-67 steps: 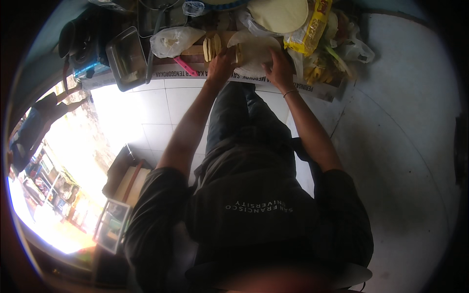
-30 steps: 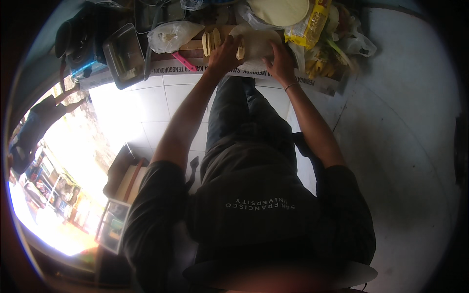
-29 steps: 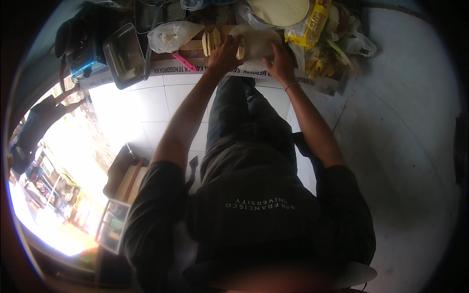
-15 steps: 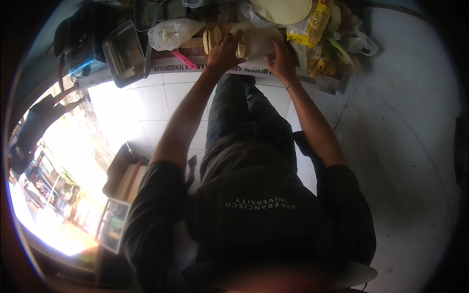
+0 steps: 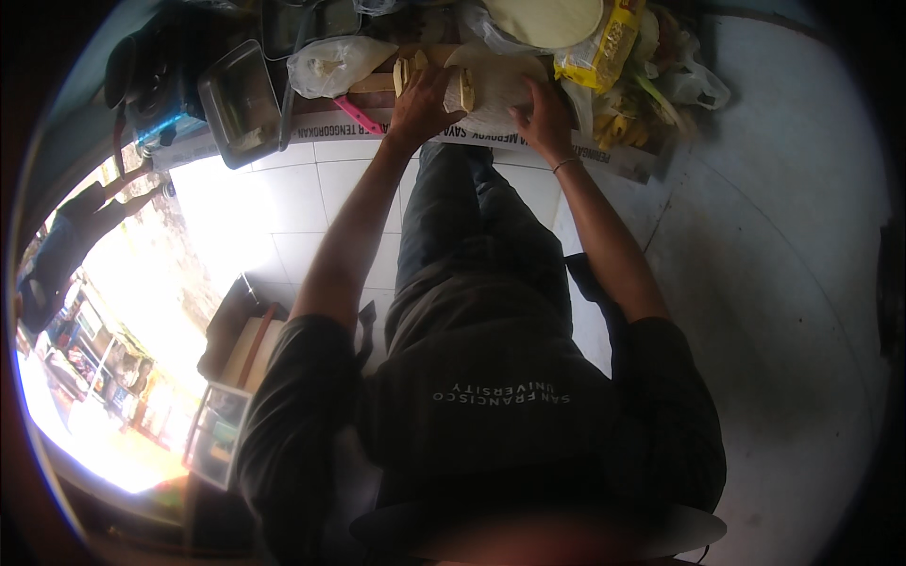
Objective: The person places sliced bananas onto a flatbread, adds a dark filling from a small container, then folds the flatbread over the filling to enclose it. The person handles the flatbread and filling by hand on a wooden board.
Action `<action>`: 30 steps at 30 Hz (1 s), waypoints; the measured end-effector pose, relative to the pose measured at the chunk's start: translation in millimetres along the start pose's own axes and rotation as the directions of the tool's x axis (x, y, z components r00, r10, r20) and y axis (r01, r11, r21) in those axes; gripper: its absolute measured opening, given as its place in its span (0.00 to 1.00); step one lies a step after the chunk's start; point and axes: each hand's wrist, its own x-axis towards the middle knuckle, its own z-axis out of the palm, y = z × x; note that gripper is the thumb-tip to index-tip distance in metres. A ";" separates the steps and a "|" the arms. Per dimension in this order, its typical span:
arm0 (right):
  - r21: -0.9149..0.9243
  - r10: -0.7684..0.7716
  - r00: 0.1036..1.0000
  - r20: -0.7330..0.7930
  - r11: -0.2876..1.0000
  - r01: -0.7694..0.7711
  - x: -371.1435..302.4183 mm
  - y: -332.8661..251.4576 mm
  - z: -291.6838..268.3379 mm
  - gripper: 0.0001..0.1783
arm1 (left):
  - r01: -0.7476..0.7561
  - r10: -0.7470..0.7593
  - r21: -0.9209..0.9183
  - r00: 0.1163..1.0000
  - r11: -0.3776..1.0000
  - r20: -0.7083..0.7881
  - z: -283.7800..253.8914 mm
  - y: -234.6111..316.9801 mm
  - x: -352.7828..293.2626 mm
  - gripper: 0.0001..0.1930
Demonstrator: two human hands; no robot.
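Observation:
My left hand (image 5: 423,106) reaches over several pale, cut pieces that look like banana (image 5: 408,72) on a brown board (image 5: 377,83). Its fingers touch or nearly touch them, and its thumb is spread toward the right. To the right of that hand, another pale piece (image 5: 466,90) lies at the left side of a thin, round, whitish wrapper (image 5: 505,83). My right hand (image 5: 549,121) rests at the wrapper's right edge, thumb and forefinger apart. A knife with a pink handle (image 5: 359,114) lies left of my left hand.
A white plastic bag (image 5: 338,66) and a clear rectangular container (image 5: 243,113) stand on the left. A pale round stack (image 5: 547,19), a yellow packet (image 5: 609,47) and yellowish produce (image 5: 618,129) are on the right. Printed sheeting (image 5: 330,127) lies along the near edge.
My left hand has moved a little left, away from the piece on the wrapper and onto the other pieces. My right hand has hardly moved.

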 end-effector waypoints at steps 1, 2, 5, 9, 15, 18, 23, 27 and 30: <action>0.013 0.033 0.999 0.032 0.999 -0.033 0.1 -1.0 -1.2 0.37 | -0.009 0.009 0.006 1.000 1.000 -0.011 2.3 2.7 -1.4 0.45; 0.029 0.071 0.995 0.069 0.997 -0.073 0.7 -1.6 -2.3 0.36 | -0.018 0.018 0.013 1.000 1.000 -0.023 4.9 5.5 -1.7 0.45; -0.012 0.015 1.000 0.021 1.000 -0.015 2.7 -2.7 -3.1 0.37 | -0.013 0.013 0.084 1.000 0.996 0.003 12.8 14.0 -1.8 0.46; -0.029 0.056 0.996 0.065 0.998 -0.054 1.2 1.2 -3.4 0.37 | 0.015 -0.017 0.151 1.000 0.988 0.012 20.4 21.5 -2.4 0.44; -0.045 -0.057 0.996 -0.071 0.998 0.053 3.3 7.8 4.4 0.38 | 0.067 -0.072 0.154 0.997 0.986 0.025 24.1 21.2 -2.7 0.45; -0.033 -0.036 0.998 -0.048 0.999 0.034 -0.5 7.7 4.9 0.38 | 0.062 -0.064 0.142 0.998 0.988 0.009 23.1 22.2 -4.2 0.48; -0.027 -0.005 1.000 -0.025 1.000 0.004 0.3 7.4 3.7 0.38 | 0.047 -0.040 0.130 0.998 0.990 -0.051 19.3 28.8 -5.7 0.50; 0.011 0.006 0.999 -0.040 1.000 -0.005 2.0 3.3 1.3 0.36 | 0.043 -0.058 -0.103 0.988 0.994 -0.145 12.6 33.5 -5.0 0.23; 0.031 0.044 0.998 -0.053 0.999 -0.042 2.8 -8.7 -3.7 0.32 | 0.114 -0.175 -0.349 0.973 0.930 -0.147 3.4 39.8 -14.4 0.08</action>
